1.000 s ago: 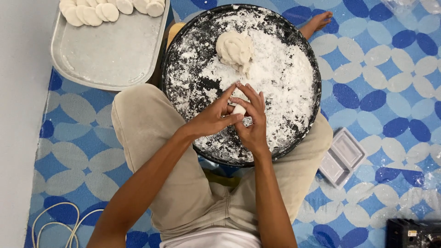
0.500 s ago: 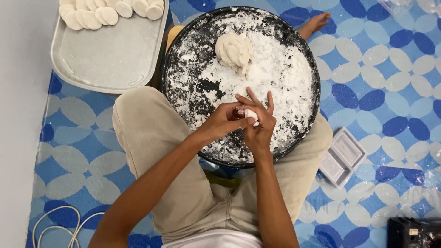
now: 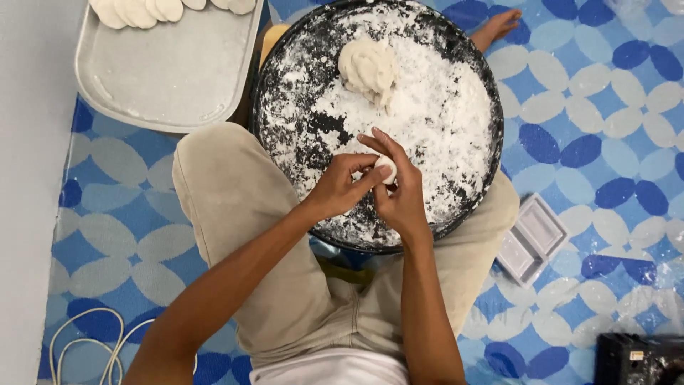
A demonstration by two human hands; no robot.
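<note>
the left hand [image 3: 340, 191] and the right hand [image 3: 400, 191] meet over the near part of a round black tray [image 3: 285, 93] dusted thick with white flour; between them sits a small white piece of dough [image 3: 387, 168], pinched from both sides; the left thumb and fingertips close on it from the left, while the right hand's fingers curl around it from behind and the right, so both hands are gripping the same piece and most of it is hidden; the piece is held just above the floured surface, and whether it touches the flour cannot be told; farther back on the tray, near its far rim, lies a larger lump of dough [image 3: 368, 65], well apart from the hands; the tray rests over the person's lap, on legs in beige trousers [image 3: 235, 192]; to the left, on the blue patterned mat [image 3: 107, 214], lies a grey rectangular tray [image 3: 171, 78] with a row of flattened white dough rounds [image 3: 135, 11] along its far edge; a small white compartment mould [image 3: 531, 239] lies on the mat to the right, beside the knee; a white cord [image 3: 78, 342] loops at the lower left.
</note>
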